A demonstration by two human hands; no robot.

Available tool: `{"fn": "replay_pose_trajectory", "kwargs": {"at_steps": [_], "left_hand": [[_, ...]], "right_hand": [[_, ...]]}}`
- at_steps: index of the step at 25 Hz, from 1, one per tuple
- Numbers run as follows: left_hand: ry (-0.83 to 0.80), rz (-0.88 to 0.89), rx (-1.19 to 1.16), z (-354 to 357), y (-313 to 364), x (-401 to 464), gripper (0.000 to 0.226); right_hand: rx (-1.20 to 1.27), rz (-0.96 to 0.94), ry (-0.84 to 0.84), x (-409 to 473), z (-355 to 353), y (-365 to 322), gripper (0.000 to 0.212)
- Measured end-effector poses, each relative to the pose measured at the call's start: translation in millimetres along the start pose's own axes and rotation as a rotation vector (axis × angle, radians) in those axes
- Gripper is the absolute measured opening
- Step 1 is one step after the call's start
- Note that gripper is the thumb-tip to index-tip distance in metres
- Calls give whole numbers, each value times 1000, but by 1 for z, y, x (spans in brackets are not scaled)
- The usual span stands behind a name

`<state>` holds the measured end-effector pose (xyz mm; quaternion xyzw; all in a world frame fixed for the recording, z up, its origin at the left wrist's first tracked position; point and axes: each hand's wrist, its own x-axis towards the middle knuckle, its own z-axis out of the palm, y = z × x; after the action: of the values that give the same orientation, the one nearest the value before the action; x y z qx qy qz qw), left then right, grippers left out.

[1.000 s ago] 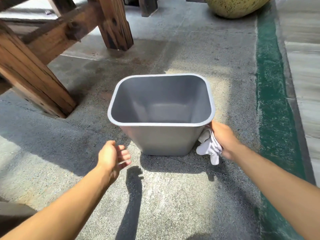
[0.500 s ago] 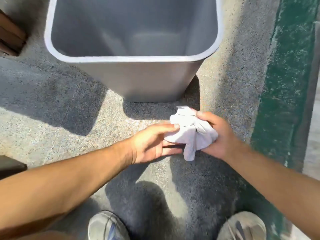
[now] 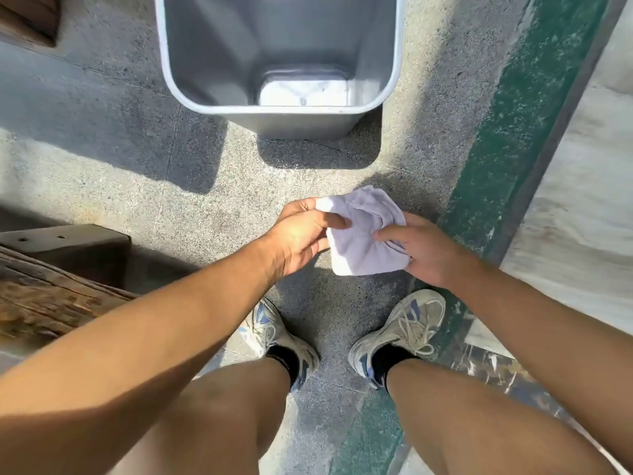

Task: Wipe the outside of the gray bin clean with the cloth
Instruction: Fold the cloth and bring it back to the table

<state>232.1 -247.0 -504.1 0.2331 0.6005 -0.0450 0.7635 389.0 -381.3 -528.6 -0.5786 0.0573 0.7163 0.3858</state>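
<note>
The gray bin (image 3: 279, 63) is cut off by the top edge, its far rim out of view; the cloth (image 3: 363, 234) hides fingers of both hands.

Open pavement (image 3: 212, 186) btwn hands & gray bin (image 3: 301, 123), wood beam (image 3: 51, 296) far left.

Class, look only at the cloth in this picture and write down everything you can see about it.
The cloth is white to pale lilac, soft and woven-looking, bunched into a loose, creased wad. It is held in the air between both hands, above the speckled ground and short of the gray bin, which it does not touch. The left hand pinches its left edge, thumb on top; the right hand grips its right side with curled fingers.
</note>
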Motion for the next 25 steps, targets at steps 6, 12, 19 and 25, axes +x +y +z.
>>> {"fn": "replay_pose_trajectory", "kwargs": {"at_steps": [6, 12, 19, 25], "left_hand": [[144, -99, -137, 1, -8, -94, 36], [158, -54, 4, -7, 0, -185, 31], [213, 139, 162, -24, 39, -312, 10], [131, 188, -4, -36, 63, -425, 19]], "right_hand": [[-98, 7, 182, -84, 55, -13, 32], [-194, 108, 306, -168, 108, -36, 74], [-109, 86, 347, -279, 176, -85, 15], [-118, 8, 318, -369, 236, -114, 14]]}}
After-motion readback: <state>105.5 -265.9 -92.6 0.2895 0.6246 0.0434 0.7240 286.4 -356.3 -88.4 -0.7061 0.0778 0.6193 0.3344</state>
